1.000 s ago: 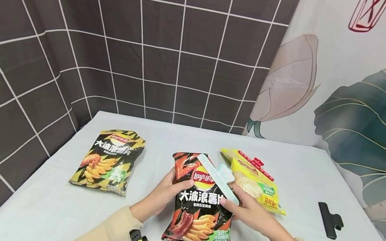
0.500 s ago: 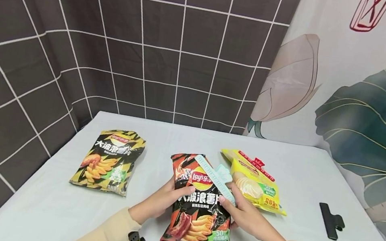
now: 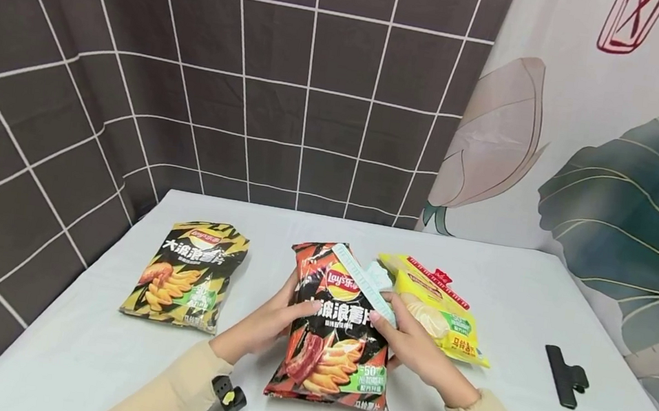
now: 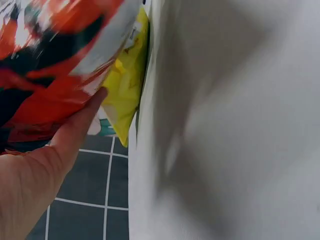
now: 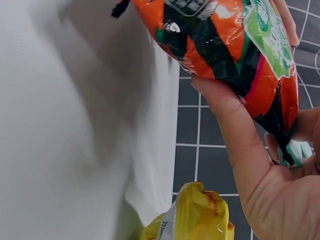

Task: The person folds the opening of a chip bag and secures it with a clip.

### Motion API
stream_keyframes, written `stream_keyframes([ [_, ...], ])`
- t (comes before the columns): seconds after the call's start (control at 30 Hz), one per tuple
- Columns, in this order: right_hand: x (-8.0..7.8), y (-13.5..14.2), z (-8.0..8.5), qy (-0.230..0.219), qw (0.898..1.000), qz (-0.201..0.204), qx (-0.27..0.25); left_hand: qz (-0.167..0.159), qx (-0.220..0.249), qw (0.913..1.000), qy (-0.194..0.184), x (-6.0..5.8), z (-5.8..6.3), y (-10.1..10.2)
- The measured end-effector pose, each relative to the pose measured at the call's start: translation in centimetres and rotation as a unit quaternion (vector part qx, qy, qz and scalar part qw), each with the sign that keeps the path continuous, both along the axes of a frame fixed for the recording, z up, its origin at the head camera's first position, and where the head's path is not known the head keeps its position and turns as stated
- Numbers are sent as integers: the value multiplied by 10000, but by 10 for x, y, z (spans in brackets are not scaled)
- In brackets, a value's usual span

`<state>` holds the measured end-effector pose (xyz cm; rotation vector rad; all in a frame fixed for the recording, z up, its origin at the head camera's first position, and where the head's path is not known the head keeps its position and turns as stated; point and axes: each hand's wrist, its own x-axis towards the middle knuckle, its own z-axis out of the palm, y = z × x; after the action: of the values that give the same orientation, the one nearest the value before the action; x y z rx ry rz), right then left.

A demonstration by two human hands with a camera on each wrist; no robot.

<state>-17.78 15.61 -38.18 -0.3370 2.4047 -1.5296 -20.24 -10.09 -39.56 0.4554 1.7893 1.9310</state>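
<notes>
Between both hands is a red and black bag of potato chips (image 3: 327, 365), its printed front facing me. A pale blue bag clip (image 3: 363, 281) runs diagonally across its upper right corner. My left hand (image 3: 265, 322) grips the left side, thumb on the front and the other fingers mostly hidden behind. At the right side my right hand (image 3: 420, 348) holds the bag below the clip, its thumb on the front. The right wrist view shows the chip bag (image 5: 220, 55) raised off the table, with fingers under and behind it.
A yellow-black chip bag (image 3: 185, 277) lies at the left. Behind the right hand is a yellow chip bag (image 3: 446, 318) with a red clip (image 3: 438, 282) across its top. A black clip (image 3: 565, 377) rests on the white table (image 3: 543, 289) at the right.
Both hands have shifted the red and black bag slightly left and, in the last half second, upward. The pale blue clip has moved along with it. Everything else lies where it was.
</notes>
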Motion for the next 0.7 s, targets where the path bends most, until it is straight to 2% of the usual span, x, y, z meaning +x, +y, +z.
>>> stream_keyframes([
  [0.3,-20,-11,4,27,9987,-505,-3,996,79,9950,20,-11,3,-3],
  [0.5,-33,-20,12,-122,9967,-793,-145,1692,-220,9851,226,-26,8,-2],
  [0.7,-42,-30,13,-240,9944,-1006,-226,2130,-482,9752,369,-42,5,-2],
])
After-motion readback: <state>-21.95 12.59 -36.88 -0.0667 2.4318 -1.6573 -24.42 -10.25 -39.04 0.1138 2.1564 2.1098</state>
